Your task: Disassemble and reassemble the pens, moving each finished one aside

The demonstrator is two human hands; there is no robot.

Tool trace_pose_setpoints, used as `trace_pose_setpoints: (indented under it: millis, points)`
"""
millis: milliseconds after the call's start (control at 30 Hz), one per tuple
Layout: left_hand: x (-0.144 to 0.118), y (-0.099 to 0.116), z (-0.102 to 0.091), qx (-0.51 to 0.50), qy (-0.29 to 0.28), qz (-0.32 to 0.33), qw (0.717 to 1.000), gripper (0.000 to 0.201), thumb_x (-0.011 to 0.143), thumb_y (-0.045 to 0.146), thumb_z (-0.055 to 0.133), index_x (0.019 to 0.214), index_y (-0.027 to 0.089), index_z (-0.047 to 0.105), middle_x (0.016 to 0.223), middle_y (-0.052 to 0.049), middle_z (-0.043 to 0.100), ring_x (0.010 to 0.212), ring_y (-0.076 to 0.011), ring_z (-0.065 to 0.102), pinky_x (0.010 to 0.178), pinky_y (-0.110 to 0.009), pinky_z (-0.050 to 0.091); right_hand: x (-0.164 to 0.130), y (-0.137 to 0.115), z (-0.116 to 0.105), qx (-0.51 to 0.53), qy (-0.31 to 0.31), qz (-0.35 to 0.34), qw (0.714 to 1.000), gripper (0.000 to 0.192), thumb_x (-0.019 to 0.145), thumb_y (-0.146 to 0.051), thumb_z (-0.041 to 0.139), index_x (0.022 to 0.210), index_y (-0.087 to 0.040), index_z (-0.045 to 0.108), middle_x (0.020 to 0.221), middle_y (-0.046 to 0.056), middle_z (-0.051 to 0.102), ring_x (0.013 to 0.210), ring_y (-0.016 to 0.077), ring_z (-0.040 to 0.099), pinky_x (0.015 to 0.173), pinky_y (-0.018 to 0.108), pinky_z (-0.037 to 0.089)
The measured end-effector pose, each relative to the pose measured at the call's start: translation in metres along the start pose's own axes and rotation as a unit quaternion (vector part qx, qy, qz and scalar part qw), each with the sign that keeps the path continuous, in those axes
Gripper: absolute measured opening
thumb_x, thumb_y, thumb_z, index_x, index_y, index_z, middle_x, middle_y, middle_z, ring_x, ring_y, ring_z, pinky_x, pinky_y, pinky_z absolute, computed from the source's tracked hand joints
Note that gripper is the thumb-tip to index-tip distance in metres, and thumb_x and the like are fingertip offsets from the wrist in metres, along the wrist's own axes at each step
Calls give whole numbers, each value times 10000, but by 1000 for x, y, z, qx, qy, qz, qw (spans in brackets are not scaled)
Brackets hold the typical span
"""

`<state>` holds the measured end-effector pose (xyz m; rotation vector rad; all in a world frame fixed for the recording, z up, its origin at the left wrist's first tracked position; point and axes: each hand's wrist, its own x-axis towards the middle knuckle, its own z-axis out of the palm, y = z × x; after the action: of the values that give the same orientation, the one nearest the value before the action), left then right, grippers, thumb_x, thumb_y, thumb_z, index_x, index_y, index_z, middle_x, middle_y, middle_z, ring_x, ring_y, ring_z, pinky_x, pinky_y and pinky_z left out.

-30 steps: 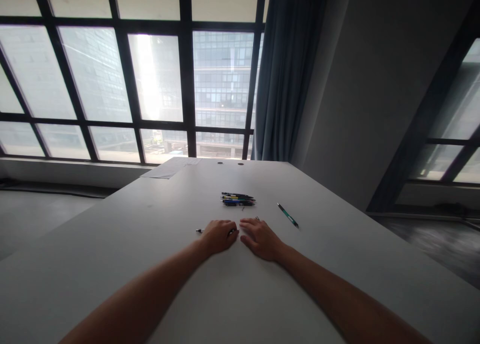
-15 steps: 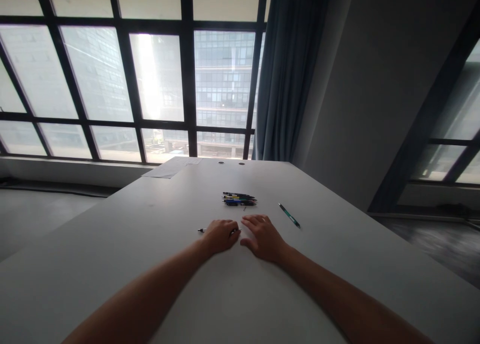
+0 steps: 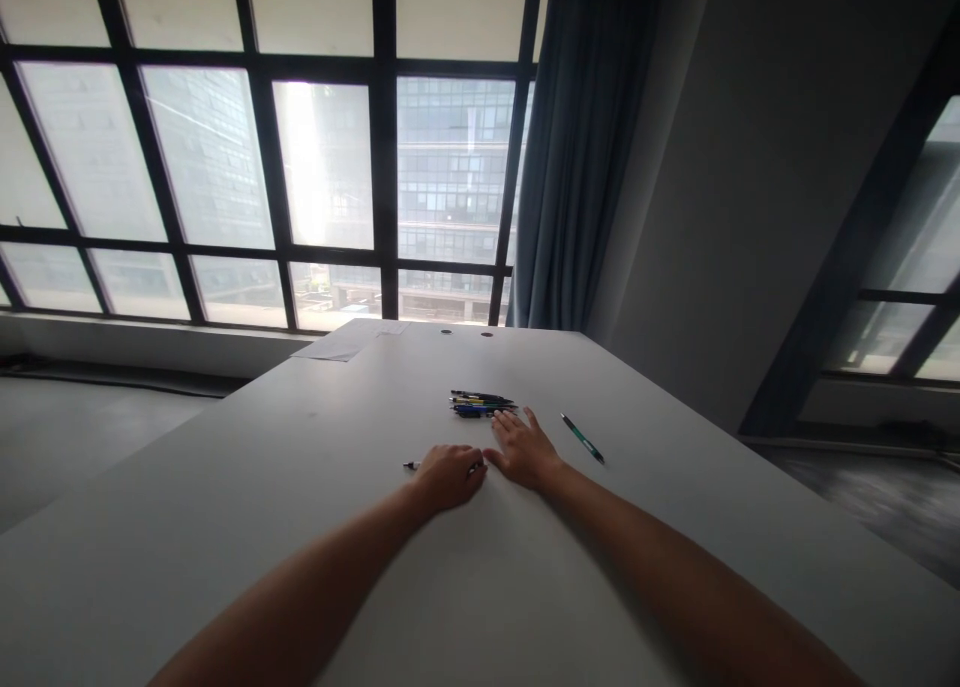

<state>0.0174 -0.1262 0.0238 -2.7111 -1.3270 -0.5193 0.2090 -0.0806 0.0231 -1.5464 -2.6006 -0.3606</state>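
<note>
White tabletop (image 3: 300, 497), pen (image 3: 410, 465) gripped within curled left fingers (image 3: 465, 455), outspread right fingers (image 3: 508, 424) just beside the pen pile (image 3: 472, 405)

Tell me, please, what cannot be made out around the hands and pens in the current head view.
- Nearest pen: head view, middle hidden by the left hand.
- Contact between the right hand and the pile of pens: head view, fingers cover the meeting point.
- Pen count in the pile: head view, overlapping and too small.
- Any lettering on the green pen: head view, too small.

Pen (image 3: 411, 465) mostly hidden, forearms (image 3: 300, 579) cut off below
</note>
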Motion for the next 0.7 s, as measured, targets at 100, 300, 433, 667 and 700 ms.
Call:
trace_pose_setpoints:
  millis: [100, 300, 433, 667, 700]
  points:
    - [0, 1, 1, 2, -3, -3, 1000, 275, 914, 350, 406, 929, 200, 636, 898, -54, 701, 757, -199, 655, 672, -288, 467, 4, 1, 2, 0, -11, -4, 1000, 701, 951, -557, 190, 1438, -96, 397, 1479, 170, 359, 1399, 284, 264, 1150, 513, -20]
    - [1, 2, 1, -3, -4, -5, 1000, 283, 916, 358, 404, 945, 201, 638, 910, -61, 703, 777, -210, 660, 694, -301, 480, 2, 2, 1, 18, 1, -19, 1000, 637, 958, -520, 252, 1399, -107, 452, 1450, 170, 408, 1374, 281, 317, 1142, 534, 50]
    - [2, 2, 1, -4, -6, -3, 1000, 282, 917, 356, 402, 955, 202, 635, 914, -62, 704, 777, -207, 661, 696, -300, 482, 5, 4, 1, 24, -3, -22, 999, 615, 962, -509, 268, 1397, -116, 453, 1443, 173, 418, 1368, 276, 329, 1137, 534, 57]
    - [2, 2, 1, -5, -8, -7, 1000, 299, 924, 368, 400, 939, 193, 643, 919, -72, 698, 786, -205, 658, 723, -304, 487, -8, -2, -3, 37, 44, -75, 995, 461, 973, -374, 336, 1318, -139, 534, 1368, 151, 514, 1324, 260, 398, 1134, 525, 88]
    - [2, 3, 1, -5, -7, -10, 1000, 302, 925, 366, 398, 940, 192, 644, 927, -75, 697, 790, -208, 657, 728, -310, 489, -13, -4, -4, 42, 47, -82, 995, 450, 975, -363, 338, 1315, -146, 538, 1367, 145, 516, 1322, 258, 402, 1136, 525, 87]
